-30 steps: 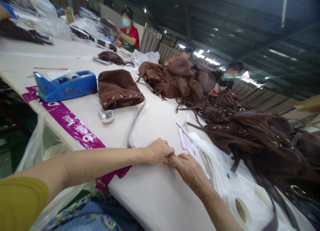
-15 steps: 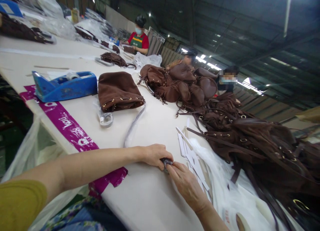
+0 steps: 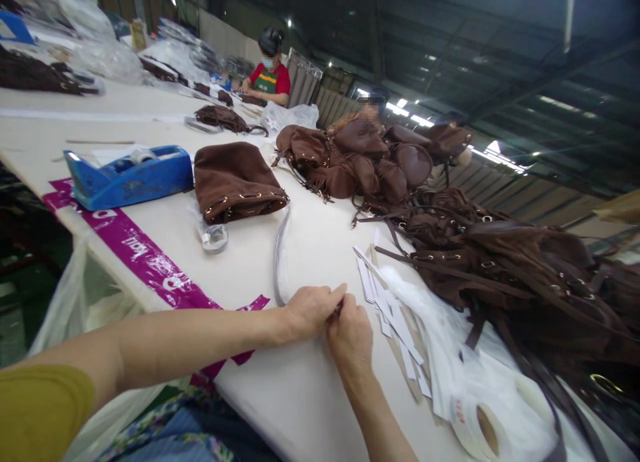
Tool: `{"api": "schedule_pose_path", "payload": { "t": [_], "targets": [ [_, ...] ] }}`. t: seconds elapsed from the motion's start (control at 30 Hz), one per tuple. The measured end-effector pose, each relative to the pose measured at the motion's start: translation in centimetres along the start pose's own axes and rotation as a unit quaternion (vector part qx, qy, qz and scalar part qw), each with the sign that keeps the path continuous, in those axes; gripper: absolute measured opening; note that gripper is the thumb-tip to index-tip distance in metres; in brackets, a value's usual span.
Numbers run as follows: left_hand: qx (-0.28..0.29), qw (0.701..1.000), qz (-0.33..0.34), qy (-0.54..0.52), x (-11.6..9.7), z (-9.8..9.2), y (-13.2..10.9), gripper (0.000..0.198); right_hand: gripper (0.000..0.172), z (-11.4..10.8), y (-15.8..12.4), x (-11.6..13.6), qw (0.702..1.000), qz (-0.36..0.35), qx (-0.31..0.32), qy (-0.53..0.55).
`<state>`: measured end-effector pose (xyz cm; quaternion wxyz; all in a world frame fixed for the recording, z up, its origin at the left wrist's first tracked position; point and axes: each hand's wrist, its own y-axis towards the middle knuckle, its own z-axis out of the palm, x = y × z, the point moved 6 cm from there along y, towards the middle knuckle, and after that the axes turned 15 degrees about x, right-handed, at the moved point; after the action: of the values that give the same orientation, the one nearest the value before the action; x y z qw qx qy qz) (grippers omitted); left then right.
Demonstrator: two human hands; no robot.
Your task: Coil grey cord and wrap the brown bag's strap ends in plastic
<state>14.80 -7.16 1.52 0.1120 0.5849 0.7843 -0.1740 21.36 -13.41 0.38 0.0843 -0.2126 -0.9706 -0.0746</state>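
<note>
My left hand (image 3: 311,313) and my right hand (image 3: 351,333) meet over the near part of the white table, both closed, fingertips pinched together. Between them is the end of a plastic-wrapped strap (image 3: 278,259), mostly hidden by my fingers. The strap curves back along the tabletop to a brown drawstring bag (image 3: 237,180) with gold eyelets, which lies on its side. By the bag's near corner sits a small coil in clear plastic (image 3: 215,237).
A blue tape dispenser (image 3: 133,177) stands left of the bag, by purple tape (image 3: 145,255) on the table. To my right lie white paper strips (image 3: 395,322), a tape roll (image 3: 483,425) and a heap of brown bags (image 3: 505,262). A co-worker (image 3: 270,79) is across the table.
My right hand has turned more upright and its fingers have curled in against my left. The dark wrapped piece seen between them is now mostly covered. At the back, a brown bag has been raised.
</note>
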Motion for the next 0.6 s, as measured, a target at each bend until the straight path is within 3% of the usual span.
{"api": "schedule_pose_path", "payload": {
  "t": [0.13, 0.2, 0.3, 0.37, 0.53, 0.6],
  "targets": [
    [0.011, 0.998, 0.052, -0.021, 0.7, -0.3, 0.4, 0.028, 0.023, -1.3, 0.3, -0.8, 0.996, -0.065, 0.063, 0.018],
    [0.024, 0.998, 0.054, -0.031, 1.5, -0.4, 0.7, 0.022, 0.029, -1.8, 0.1, -1.2, 0.984, -0.122, 0.132, 0.007],
    [0.017, 0.998, 0.026, -0.054, 2.6, -0.7, 0.9, 0.024, 0.024, -1.9, -0.1, -1.7, 0.965, -0.166, 0.200, -0.030],
    [0.017, 0.998, -0.001, -0.055, 2.9, -0.7, 0.9, 0.024, 0.021, -1.7, -0.1, -2.0, 0.969, -0.163, 0.179, -0.041],
    [0.052, 0.998, -0.031, -0.020, 1.6, -0.4, 0.3, 0.014, 0.018, -0.6, -0.4, -1.5, 0.992, -0.126, 0.030, -0.007],
    [0.048, 0.998, -0.043, -0.025, 1.2, -0.3, 0.2, 0.018, 0.016, -0.1, -0.4, -0.8, 0.994, -0.107, -0.002, 0.014]
  ]
}}
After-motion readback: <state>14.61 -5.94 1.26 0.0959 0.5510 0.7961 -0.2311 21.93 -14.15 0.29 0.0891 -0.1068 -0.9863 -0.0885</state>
